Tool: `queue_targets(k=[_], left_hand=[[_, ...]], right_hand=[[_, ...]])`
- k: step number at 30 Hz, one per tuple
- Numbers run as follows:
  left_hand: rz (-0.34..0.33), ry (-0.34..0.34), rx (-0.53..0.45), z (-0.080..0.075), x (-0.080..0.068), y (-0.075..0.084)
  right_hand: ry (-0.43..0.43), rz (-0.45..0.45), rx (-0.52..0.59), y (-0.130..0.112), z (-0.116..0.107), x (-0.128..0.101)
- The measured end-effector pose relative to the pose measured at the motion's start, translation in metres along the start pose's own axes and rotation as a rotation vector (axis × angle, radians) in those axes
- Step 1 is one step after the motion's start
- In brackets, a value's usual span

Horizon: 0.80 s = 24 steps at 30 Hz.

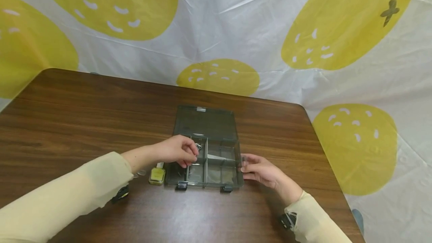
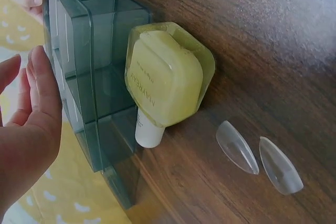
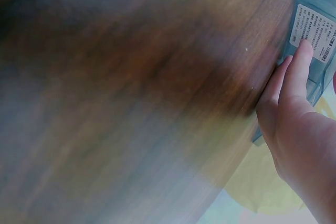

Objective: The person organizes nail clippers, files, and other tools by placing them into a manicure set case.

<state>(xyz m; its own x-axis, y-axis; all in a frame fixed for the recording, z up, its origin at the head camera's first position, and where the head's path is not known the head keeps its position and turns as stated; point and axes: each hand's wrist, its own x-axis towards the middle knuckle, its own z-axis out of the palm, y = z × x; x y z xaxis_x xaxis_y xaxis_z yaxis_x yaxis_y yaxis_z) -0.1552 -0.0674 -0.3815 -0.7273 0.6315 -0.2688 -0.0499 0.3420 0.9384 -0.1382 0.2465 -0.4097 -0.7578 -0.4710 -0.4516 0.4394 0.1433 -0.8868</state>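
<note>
A grey see-through compartment box stands on the table with its lid swung back. My left hand is over the box's left compartments with fingers bent; in the left wrist view thumb and fingertips are apart, with nothing seen between them. Small metallic pieces show in a compartment beside that hand. My right hand touches the box's right side, fingers nearly straight along the outer wall near a printed label. Close to the box's left side lies a yellow bottle with a white cap.
Two clear, curved, pointed pieces lie on the wooden table left of the yellow bottle. Behind the table hangs a white cloth with large yellow shapes. Two dark latches stick out at the box's near edge.
</note>
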Motion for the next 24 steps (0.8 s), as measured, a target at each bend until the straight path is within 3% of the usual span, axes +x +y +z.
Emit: queue_targets(k=[4, 11, 18, 24], left_hand=[[0.019, 0.041, 0.017, -0.005, -0.004, 0.000], [0.019, 0.089, 0.042, -0.021, -0.017, -0.006], [0.035, 0.114, 0.084, -0.038, -0.034, -0.018], [0.029, 0.115, 0.107, -0.048, -0.047, -0.035]], right_hand=[[-0.007, -0.010, -0.004, 0.002, -0.003, 0.001], [-0.102, -0.084, 0.027, 0.013, -0.016, 0.007], [0.006, -0.003, -0.009, 0.001, -0.002, 0.000], [0.025, 0.020, -0.009, -0.001, 0.002, -0.002]])
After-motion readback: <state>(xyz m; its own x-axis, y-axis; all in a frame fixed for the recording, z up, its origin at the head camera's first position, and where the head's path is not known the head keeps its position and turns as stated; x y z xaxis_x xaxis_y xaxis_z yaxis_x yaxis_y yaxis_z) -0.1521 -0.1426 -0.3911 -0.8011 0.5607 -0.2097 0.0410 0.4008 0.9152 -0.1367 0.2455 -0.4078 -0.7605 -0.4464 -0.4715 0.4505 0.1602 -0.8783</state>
